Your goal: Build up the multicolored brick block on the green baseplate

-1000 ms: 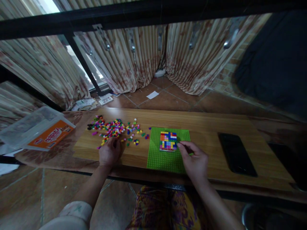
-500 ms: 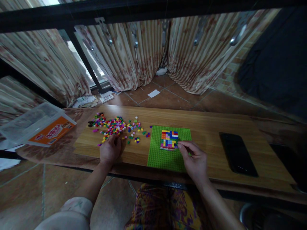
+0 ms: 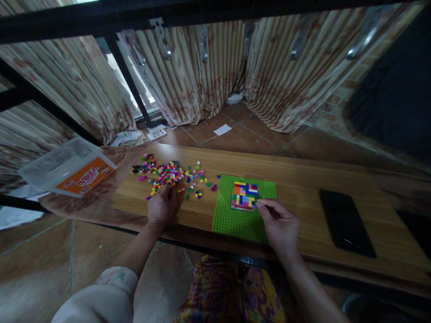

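Observation:
A green studded baseplate (image 3: 235,220) lies on the wooden table (image 3: 303,188). On it sits a square patch of small coloured bricks (image 3: 244,195). My right hand (image 3: 279,224) rests at the patch's lower right corner, thumb and forefinger pinched together on something I cannot make out. A heap of loose coloured bricks (image 3: 168,172) lies to the left. My left hand (image 3: 162,206) lies at the near edge of that heap, fingers curled under, and what they hold, if anything, is hidden.
A clear plastic box with an orange label (image 3: 72,168) sits at the table's left end. A black phone (image 3: 346,223) lies flat at the right. Striped curtains (image 3: 202,72) hang behind, over a tiled floor with papers (image 3: 128,137).
The view has shifted so that everything sits a little to the right in the frame. Both hands keep their places relative to the bricks and baseplate.

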Demonstrator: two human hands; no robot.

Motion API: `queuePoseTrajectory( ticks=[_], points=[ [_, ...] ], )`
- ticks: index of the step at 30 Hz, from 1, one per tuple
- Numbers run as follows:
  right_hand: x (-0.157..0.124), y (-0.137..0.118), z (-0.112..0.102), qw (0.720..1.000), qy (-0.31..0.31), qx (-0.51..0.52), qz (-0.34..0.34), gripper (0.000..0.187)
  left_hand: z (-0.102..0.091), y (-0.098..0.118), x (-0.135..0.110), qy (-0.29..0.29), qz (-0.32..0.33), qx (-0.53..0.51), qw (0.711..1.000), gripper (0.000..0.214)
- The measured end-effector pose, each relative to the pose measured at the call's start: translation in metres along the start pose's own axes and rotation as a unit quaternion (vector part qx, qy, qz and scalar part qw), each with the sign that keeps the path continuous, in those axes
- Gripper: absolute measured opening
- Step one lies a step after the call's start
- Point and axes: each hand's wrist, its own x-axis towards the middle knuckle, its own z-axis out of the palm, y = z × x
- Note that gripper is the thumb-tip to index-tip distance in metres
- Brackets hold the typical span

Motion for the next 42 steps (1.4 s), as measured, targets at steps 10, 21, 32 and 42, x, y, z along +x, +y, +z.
queuePoseTrajectory(
  ticks=[10, 21, 32, 42],
  points=[
    [-0.003, -0.005, -0.004, 1.0, 0.009, 0.006, -0.005, 0.019, 0.0, 0.001, -0.001, -0.011, -0.006, 0.009, 1.0, 0.023],
    [-0.058, -0.046, 0.019, 0.984, -0.156, -0.032, -0.08, 0.011, -0.004, 0.005, -0.003, -0.041, -0.025, 0.0, 0.999, 0.022],
    [-0.043, -0.029, 0.093, 0.955, -0.214, -0.155, -0.136, 0.017, 0.0, 0.004, -0.006, -0.035, -0.037, -0.017, 0.999, 0.022],
    [-0.023, -0.028, 0.15, 0.913, -0.189, -0.348, -0.097, 0.014, -0.002, 0.005, -0.005, -0.034, -0.035, -0.027, 0.998, 0.019]
  ],
)
